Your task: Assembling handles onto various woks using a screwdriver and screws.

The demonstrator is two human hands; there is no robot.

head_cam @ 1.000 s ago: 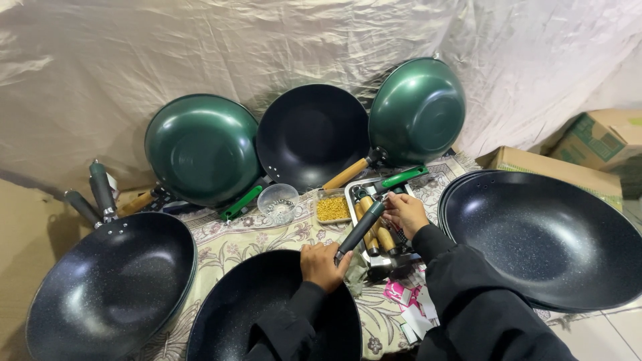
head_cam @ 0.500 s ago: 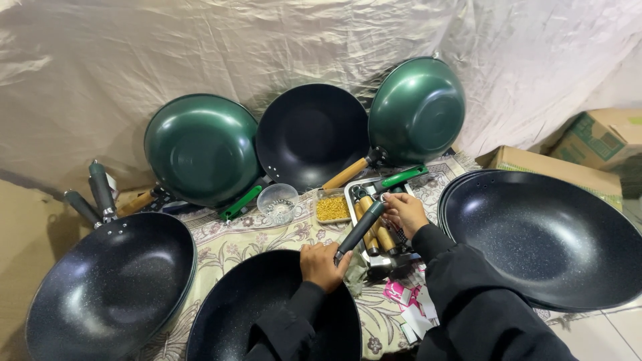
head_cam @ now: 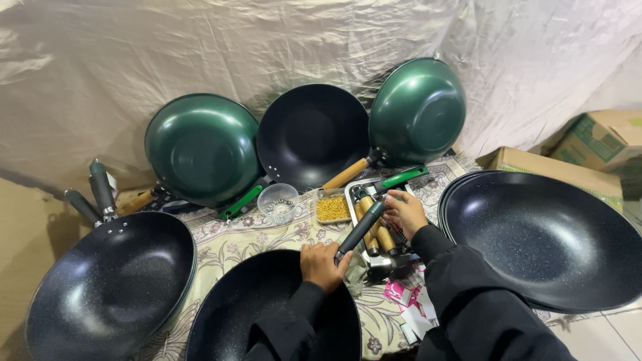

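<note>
Pans crowd you on every side. Against the pale sheet [head_cam: 200, 53] at the back lean a green pan [head_cam: 200, 148] on the left, a black pan [head_cam: 313, 134] in the middle and a second green pan [head_cam: 418, 110] on the right, this last with a wooden handle [head_cam: 346, 174] slanting down toward you. A large black wok [head_cam: 110, 287] lies at your left with two dark handles [head_cam: 100, 190] sticking up behind it, and a stack of black woks [head_cam: 545, 237] lies at your right, with cardboard boxes [head_cam: 595, 144] beyond. Between the leaning pans and your hands stand a clear bowl [head_cam: 279, 202], a small tray of yellow bits [head_cam: 332, 208] and a metal tray [head_cam: 374, 220] holding wooden handles and a green handle [head_cam: 400, 178].

The black pan [head_cam: 247, 314] you work on lies right in front of you on the patterned cloth [head_cam: 234, 234], partly hidden by your sleeves. Its dark handle [head_cam: 361, 227] is grey-black, slim and round, and it slants up and away over the metal tray.

Your left hand [head_cam: 323, 265] is closed around the lower end of that handle, near the pan's rim. Your right hand [head_cam: 404, 212] grips the far end with curled fingers, just above the tray.
</note>
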